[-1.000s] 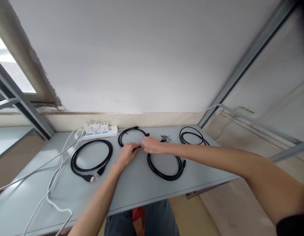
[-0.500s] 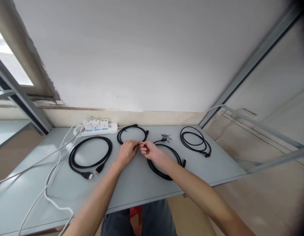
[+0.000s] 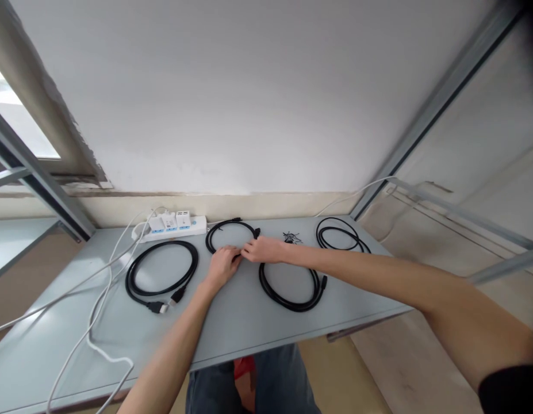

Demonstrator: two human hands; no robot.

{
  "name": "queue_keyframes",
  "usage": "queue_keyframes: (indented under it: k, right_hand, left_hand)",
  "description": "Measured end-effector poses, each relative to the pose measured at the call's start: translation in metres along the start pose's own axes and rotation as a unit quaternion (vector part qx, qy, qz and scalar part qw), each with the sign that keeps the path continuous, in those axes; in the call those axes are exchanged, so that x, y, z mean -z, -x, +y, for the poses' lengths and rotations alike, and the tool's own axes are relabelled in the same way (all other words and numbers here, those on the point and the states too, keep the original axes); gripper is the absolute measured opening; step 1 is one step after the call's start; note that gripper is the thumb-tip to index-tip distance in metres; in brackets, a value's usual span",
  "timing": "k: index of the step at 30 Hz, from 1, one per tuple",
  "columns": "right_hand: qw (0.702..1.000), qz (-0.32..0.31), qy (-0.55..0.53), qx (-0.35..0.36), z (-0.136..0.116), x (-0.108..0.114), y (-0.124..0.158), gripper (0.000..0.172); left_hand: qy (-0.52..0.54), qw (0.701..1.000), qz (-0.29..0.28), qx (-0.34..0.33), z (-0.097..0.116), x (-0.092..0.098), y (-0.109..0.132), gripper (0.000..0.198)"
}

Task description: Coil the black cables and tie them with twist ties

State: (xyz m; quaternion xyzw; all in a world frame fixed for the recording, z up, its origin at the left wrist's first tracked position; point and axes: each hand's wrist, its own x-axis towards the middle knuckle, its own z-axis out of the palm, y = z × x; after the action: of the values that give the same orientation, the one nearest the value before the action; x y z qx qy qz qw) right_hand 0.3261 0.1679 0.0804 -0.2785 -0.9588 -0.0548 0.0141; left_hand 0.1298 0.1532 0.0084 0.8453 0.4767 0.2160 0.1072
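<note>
My left hand (image 3: 222,264) and my right hand (image 3: 260,250) meet at the near edge of a small coiled black cable (image 3: 230,231) lying on the grey table (image 3: 249,322). Both hands have their fingers pinched together on that cable's near strand. Just right of my hands lies a larger black coil (image 3: 291,287). A thick black coiled cable with two plugs (image 3: 161,275) rests to the left of my left hand. What sits between my fingertips is too small to make out.
A white power strip (image 3: 173,225) with chargers stands at the table's back, with white cords (image 3: 100,299) trailing left and forward. A small heap of black ties (image 3: 292,237) and another thin black coil (image 3: 338,237) lie at the back right. Metal frame bars rise on both sides.
My right hand drew back toward me half a second ago and has now returned to the small coil. My left hand stayed on it.
</note>
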Motion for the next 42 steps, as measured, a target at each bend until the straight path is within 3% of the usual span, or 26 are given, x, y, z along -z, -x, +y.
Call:
queue_keyframes:
  k: [3, 9, 12, 17, 19, 20, 23, 24, 27, 31, 32, 37, 42]
  right_hand:
    - [0.991, 0.067, -0.116, 0.013, 0.005, 0.004, -0.004, 0.026]
    - [0.968, 0.018, -0.251, 0.0, 0.006, 0.017, -0.017, 0.04]
    - [0.946, 0.024, -0.315, -0.073, 0.005, 0.012, -0.02, 0.041]
    - [0.886, 0.064, -0.367, -0.277, -0.003, -0.005, -0.015, 0.039]
    - [0.83, 0.062, -0.427, -0.354, -0.009, -0.009, -0.014, 0.036]
    - [0.779, 0.063, -0.483, -0.395, -0.012, -0.011, -0.014, 0.033]
    - [0.563, 0.101, -0.653, -0.497, -0.021, -0.013, -0.018, 0.025]
    - [0.515, 0.118, -0.679, -0.509, -0.025, -0.014, -0.019, 0.023]
    - [0.452, 0.16, -0.716, -0.507, -0.034, -0.014, -0.023, 0.022]
    - [0.33, 0.218, -0.78, -0.485, -0.045, -0.013, -0.026, 0.027]
    - [0.316, 0.225, -0.784, -0.485, -0.047, -0.012, -0.027, 0.027]
    - [0.298, 0.242, -0.792, -0.475, -0.056, -0.011, -0.024, 0.026]
    - [0.313, 0.225, -0.804, -0.453, -0.046, -0.004, 0.0, 0.024]
  left_hand:
    - [-0.001, 1.0, 0.003, -0.003, -0.002, -0.001, 0.0, 0.024]
    - [0.02, 1.0, 0.006, 0.008, -0.004, -0.003, -0.002, 0.025]
    - [0.033, 0.999, 0.014, 0.011, -0.005, -0.002, -0.002, 0.027]
    - [0.039, 0.999, 0.024, -0.002, -0.005, -0.003, -0.001, 0.031]
    - [0.037, 0.999, 0.027, -0.003, -0.004, -0.003, -0.001, 0.031]
    - [0.037, 0.999, 0.028, -0.002, -0.004, -0.003, -0.001, 0.031]
    - [0.036, 0.999, 0.026, 0.005, -0.003, -0.002, -0.001, 0.032]
    - [0.034, 0.999, 0.024, 0.006, -0.003, -0.001, -0.001, 0.031]
    - [0.034, 0.999, 0.026, -0.002, -0.001, 0.001, -0.001, 0.03]
    - [0.048, 0.998, 0.047, -0.018, 0.0, 0.004, 0.0, 0.031]
    - [0.048, 0.997, 0.051, -0.021, 0.001, 0.005, 0.001, 0.032]
    - [0.04, 0.998, 0.052, -0.025, 0.004, 0.006, 0.003, 0.032]
    - [0.006, 0.997, 0.048, -0.055, 0.0, 0.013, 0.003, 0.038]
